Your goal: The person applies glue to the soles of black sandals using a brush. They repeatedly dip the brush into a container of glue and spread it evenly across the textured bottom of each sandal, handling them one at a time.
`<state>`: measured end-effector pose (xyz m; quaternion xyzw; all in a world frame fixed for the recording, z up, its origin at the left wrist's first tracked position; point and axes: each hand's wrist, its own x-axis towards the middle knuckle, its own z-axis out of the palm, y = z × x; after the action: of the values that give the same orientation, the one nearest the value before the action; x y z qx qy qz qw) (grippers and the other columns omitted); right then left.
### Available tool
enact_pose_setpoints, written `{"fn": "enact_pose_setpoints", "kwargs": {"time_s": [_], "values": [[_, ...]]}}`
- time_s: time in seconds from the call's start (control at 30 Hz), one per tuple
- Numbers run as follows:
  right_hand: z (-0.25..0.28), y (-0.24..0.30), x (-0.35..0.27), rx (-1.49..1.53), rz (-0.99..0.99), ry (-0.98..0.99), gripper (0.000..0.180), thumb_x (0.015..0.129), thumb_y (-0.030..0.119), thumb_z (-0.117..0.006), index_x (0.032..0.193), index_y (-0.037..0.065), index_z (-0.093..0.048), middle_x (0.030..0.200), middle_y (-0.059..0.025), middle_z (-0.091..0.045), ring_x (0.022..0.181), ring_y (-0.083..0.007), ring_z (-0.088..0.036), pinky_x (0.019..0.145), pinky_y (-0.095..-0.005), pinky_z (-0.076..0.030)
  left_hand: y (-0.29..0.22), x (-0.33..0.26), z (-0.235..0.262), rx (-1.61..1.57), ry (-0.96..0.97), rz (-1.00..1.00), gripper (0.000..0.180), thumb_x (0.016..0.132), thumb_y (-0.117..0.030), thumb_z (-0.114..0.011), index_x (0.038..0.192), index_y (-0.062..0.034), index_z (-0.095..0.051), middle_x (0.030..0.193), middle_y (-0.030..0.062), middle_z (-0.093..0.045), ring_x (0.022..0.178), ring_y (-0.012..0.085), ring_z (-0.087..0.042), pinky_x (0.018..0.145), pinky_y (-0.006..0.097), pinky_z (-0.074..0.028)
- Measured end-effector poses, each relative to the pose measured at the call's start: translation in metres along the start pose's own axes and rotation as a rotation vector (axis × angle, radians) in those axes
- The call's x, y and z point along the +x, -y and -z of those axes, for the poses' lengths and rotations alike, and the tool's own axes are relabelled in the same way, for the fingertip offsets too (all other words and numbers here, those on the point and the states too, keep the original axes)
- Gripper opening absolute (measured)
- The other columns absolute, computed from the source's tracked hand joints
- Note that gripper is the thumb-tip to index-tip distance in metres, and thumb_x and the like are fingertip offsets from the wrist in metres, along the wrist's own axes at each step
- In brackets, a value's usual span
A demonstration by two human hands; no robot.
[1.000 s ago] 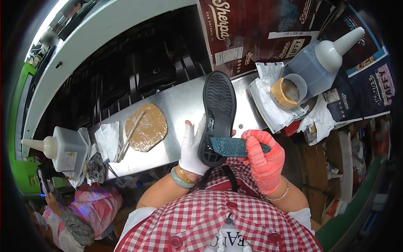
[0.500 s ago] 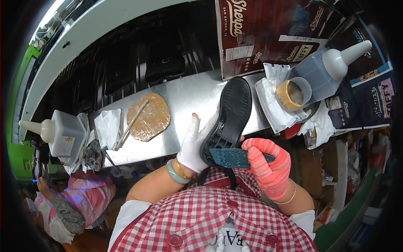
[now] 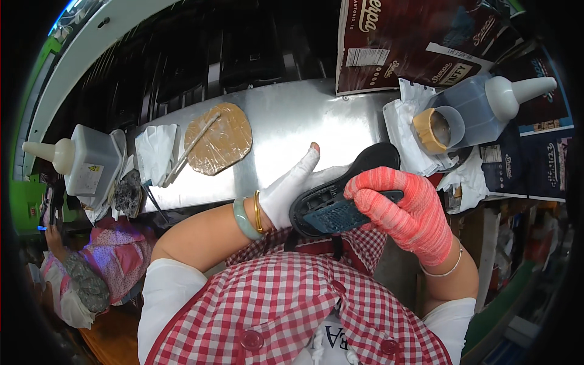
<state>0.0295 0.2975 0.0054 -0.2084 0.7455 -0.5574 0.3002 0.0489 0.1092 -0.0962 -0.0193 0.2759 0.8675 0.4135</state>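
My left hand (image 3: 292,188), in a white glove with the thumb tip bare, grips a black shoe sole (image 3: 359,173) from beneath and tilts it up toward me. My right hand (image 3: 404,204), in a red knitted glove, presses a dark blue-grey insole piece (image 3: 340,216) against the heel end of the sole. Both hands sit over the near edge of a shiny metal work surface (image 3: 286,128). A green bangle and a gold bracelet ring my left wrist.
A brown glue-stained pad (image 3: 225,143) with a stick across it lies on the metal surface beside white cloth (image 3: 155,152). A squeeze bottle (image 3: 85,164) stands at left, another (image 3: 486,109) with a tape roll (image 3: 429,131) at right. Dark printed cartons (image 3: 413,42) lie behind. Another person (image 3: 91,267) sits lower left.
The sole has swung from standing lengthwise away from me to lying tilted and low toward my lap. My right hand has closed over the blue insole piece at the heel.
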Motion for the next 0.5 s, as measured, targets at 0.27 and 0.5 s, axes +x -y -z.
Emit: {"fn": "enact_pose_setpoints", "kwargs": {"time_s": [0.27,0.5], "values": [[0.002,0.022,0.016,-0.024,-0.105,0.137,0.019,0.088,0.014,-0.056,0.099,0.0,-0.062,0.085,-0.0087,-0.064,0.058,-0.0105,-0.059,0.052,-0.0215,-0.049,-0.003,-0.002,0.004,0.058,-0.055,0.197,0.092,0.082,-0.075,-0.017,0.137,-0.0043,-0.034,0.124,0.0169,-0.053,0.106,0.0277,-0.058,0.09,0.037,-0.048],[-0.006,0.028,0.019,0.007,-0.19,0.14,0.019,0.087,0.017,-0.059,0.097,0.002,-0.065,0.074,-0.0066,-0.065,0.053,-0.0086,-0.055,0.05,-0.0218,-0.045,0.026,0.028,0.055,0.031,0.116,0.257,0.105,0.073,-0.084,-0.011,0.137,-0.004,-0.034,0.116,0.0227,-0.056,0.086,0.0343,-0.065,0.063,0.038,-0.058]]}}
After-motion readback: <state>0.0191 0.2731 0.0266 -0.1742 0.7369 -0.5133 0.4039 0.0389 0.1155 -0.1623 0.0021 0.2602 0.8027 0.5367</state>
